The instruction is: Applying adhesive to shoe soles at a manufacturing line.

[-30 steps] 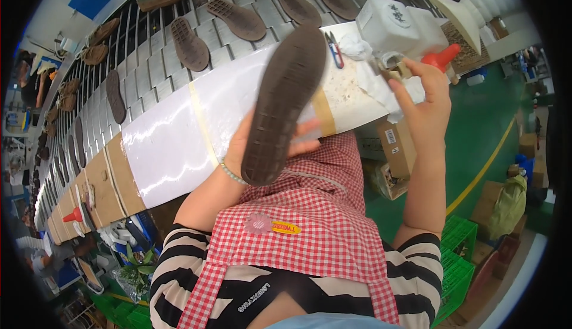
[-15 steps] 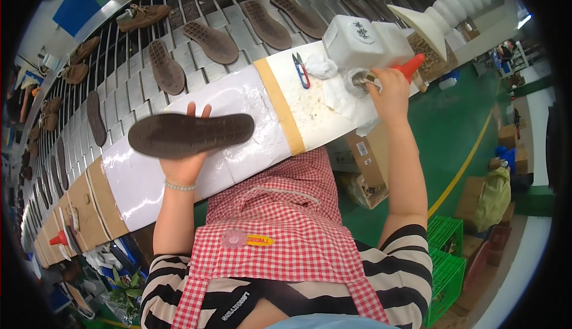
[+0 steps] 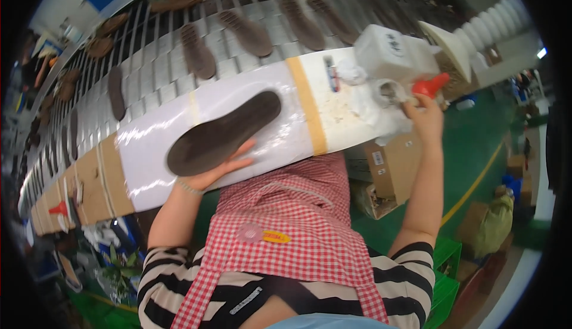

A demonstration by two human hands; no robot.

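Note:
A dark brown shoe sole [image 3: 223, 135] lies tilted across my left hand [image 3: 208, 177], above the pale sheet on the bench. My left fingers curl under it, partly hidden, with some tips showing along its near edge. At the right, my right hand [image 3: 424, 114] is closed at the rim of a small clear cup [image 3: 390, 92]. Its fingertips pinch something too small and blurred to make out. Just beyond these fingers is a red cone-shaped piece [image 3: 430, 85]; whether they touch it I cannot tell. Crumpled white paper [image 3: 375, 114] lies around the cup.
White plastic containers [image 3: 390, 52] stand behind the cup, near a white flexible duct [image 3: 491, 28]. Thread snips [image 3: 331, 74] lie on the bench's white part. Beyond, a slatted conveyor [image 3: 155, 70] carries several brown soles and shoes. A cardboard box [image 3: 393, 162] is below the bench edge.
My left hand has turned the sole from nearly level to a slant, its right end now raised toward the far side. My right hand remains by the cup. The whole view has shifted slightly.

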